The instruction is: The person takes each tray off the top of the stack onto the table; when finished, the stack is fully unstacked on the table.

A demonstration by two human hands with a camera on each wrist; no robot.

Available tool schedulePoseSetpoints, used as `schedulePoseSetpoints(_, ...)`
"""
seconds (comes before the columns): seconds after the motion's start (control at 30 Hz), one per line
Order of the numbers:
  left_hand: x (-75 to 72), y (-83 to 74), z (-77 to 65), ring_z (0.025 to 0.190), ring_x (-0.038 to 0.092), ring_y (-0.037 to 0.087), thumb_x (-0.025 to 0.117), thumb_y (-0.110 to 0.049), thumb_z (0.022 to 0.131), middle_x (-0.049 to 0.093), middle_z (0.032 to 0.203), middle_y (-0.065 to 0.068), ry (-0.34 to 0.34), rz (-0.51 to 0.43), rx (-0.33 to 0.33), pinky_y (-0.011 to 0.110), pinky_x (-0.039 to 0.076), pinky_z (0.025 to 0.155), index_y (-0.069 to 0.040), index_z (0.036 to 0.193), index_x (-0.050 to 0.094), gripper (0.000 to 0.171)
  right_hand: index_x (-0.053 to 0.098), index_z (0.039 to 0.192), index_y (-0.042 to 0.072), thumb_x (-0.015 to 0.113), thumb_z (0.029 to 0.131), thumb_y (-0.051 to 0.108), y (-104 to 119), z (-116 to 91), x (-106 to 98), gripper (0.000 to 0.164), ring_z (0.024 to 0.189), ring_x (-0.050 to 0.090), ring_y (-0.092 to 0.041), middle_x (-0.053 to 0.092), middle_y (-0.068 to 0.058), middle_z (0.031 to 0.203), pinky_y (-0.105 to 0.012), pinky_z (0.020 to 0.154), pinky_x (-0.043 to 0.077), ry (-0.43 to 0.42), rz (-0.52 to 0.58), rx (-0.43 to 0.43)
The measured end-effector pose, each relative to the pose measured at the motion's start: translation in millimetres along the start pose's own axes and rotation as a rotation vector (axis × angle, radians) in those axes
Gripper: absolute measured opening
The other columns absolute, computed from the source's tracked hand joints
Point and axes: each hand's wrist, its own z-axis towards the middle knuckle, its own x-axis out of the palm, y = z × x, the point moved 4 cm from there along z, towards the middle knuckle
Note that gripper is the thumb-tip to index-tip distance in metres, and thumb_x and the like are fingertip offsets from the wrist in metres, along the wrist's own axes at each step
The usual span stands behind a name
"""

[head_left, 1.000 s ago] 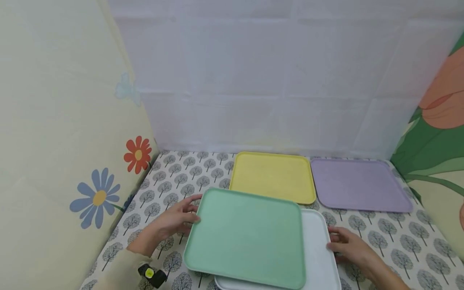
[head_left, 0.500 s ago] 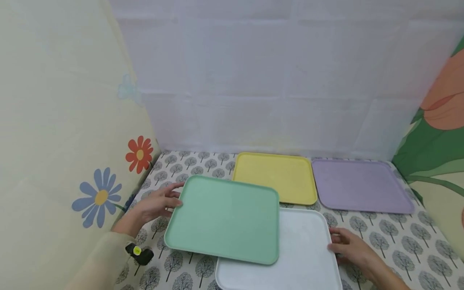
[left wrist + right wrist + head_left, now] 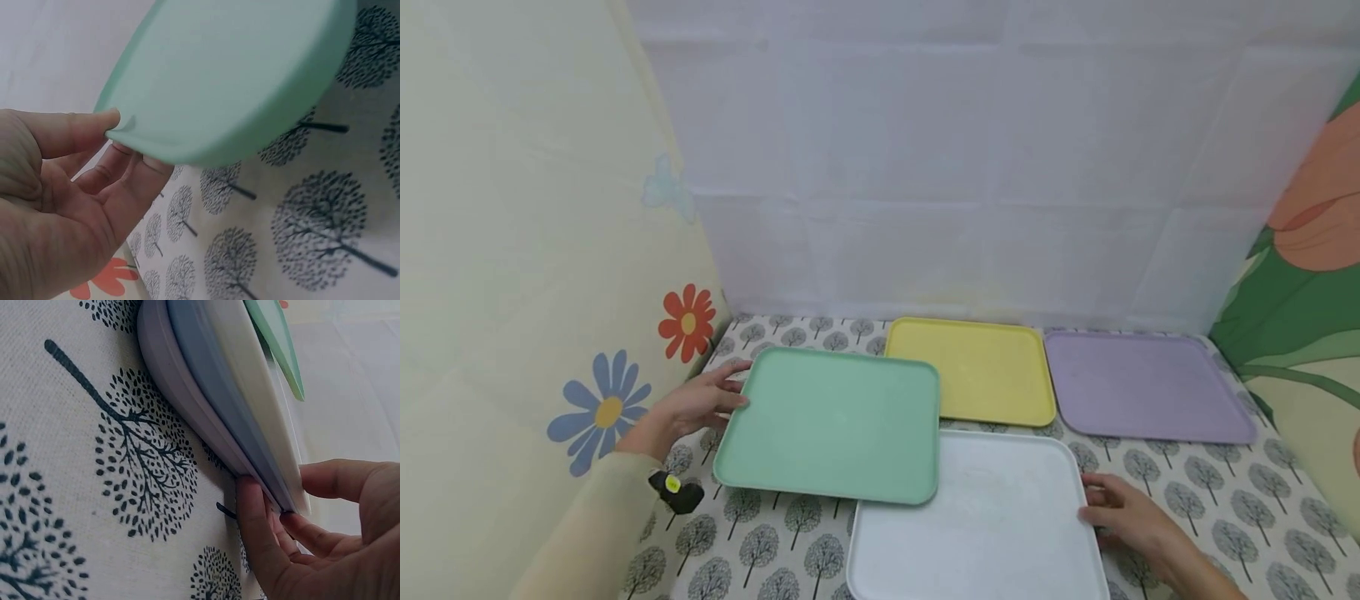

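Note:
My left hand (image 3: 695, 408) pinches the left edge of a pale green tray (image 3: 835, 425). In the left wrist view the thumb (image 3: 81, 128) lies on the green tray's rim and the fingers are beneath it. That tray is held up off the tablecloth, its near right corner over a white tray (image 3: 985, 533). The white tray tops a stack, with a blue tray (image 3: 212, 394) and a purple tray (image 3: 181, 394) under it in the right wrist view. Around the stack's right edge my right hand (image 3: 1123, 512) has its thumb on the white rim and its other fingers lower down.
A yellow tray (image 3: 992, 375) lies at the back, partly covered by the green one in the head view. To its right lies another purple tray (image 3: 1150, 387). Tree-print tablecloth (image 3: 760, 542) covers the table, with a white sheet (image 3: 887, 167) behind.
The green tray has moved left and away from me with my left hand, uncovering more of the white tray. My right hand has stayed at the stack's edge.

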Motion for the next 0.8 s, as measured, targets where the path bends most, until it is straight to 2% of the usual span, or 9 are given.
schedulePoseSetpoints(0.17, -16.0, -1.3, 7.3, 0.102, 0.069, 0.024, 0.057, -0.006, 0.101, 0.051, 0.135, 0.025, -0.029, 0.011, -0.029, 0.049, 0.061, 0.088, -0.006, 0.162, 0.007, 0.079, 0.035, 0.149, -0.008, 0.074, 0.089, 0.018, 0, 0, -1, 0.076, 0.098, 0.068, -0.028, 0.061, -0.025, 0.123, -0.047, 0.080, 0.062, -0.003, 0.007, -0.005)
schedulePoseSetpoints(0.4, -41.3, -4.1, 12.3, 0.103, 0.067, 0.021, 0.056, -0.006, 0.101, 0.038, 0.145, 0.033, -0.046, 0.032, -0.061, 0.055, 0.057, 0.096, -0.005, 0.162, 0.000, 0.082, 0.037, 0.148, -0.008, 0.075, 0.089, 0.016, -1, -1, 0, 0.074, 0.098, 0.068, -0.029, 0.060, -0.027, 0.123, -0.048, 0.080, 0.062, -0.008, 0.023, -0.019)
schedulePoseSetpoints(0.57, -60.1, -1.9, 17.1, 0.102, 0.066, 0.018, 0.053, -0.005, 0.103, 0.020, 0.154, 0.036, -0.055, -0.005, -0.098, 0.051, 0.057, 0.097, -0.008, 0.162, -0.005, 0.083, 0.037, 0.148, -0.008, 0.074, 0.090, 0.016, -1, 1, 0, 0.073, 0.100, 0.067, -0.029, 0.060, -0.027, 0.123, -0.049, 0.081, 0.062, -0.006, 0.032, -0.018)
schedulePoseSetpoints(0.67, -69.7, -0.1, 19.5, 0.097, 0.066, 0.017, 0.053, -0.004, 0.102, 0.018, 0.154, 0.036, -0.089, -0.012, -0.116, 0.046, 0.060, 0.092, -0.009, 0.162, -0.004, 0.083, 0.037, 0.148, -0.008, 0.073, 0.090, 0.015, -2, 1, 1, 0.072, 0.099, 0.068, -0.030, 0.060, -0.026, 0.123, -0.049, 0.081, 0.062, -0.006, 0.032, -0.025)
schedulePoseSetpoints(0.8, -80.1, 1.9, 21.4, 0.094, 0.066, 0.017, 0.056, -0.004, 0.101, 0.024, 0.150, 0.035, -0.137, -0.003, -0.133, 0.044, 0.061, 0.090, -0.008, 0.162, -0.002, 0.084, 0.038, 0.148, -0.007, 0.073, 0.090, 0.016, -2, 1, 0, 0.071, 0.098, 0.068, -0.028, 0.061, -0.025, 0.121, -0.049, 0.080, 0.062, -0.009, 0.028, -0.026)
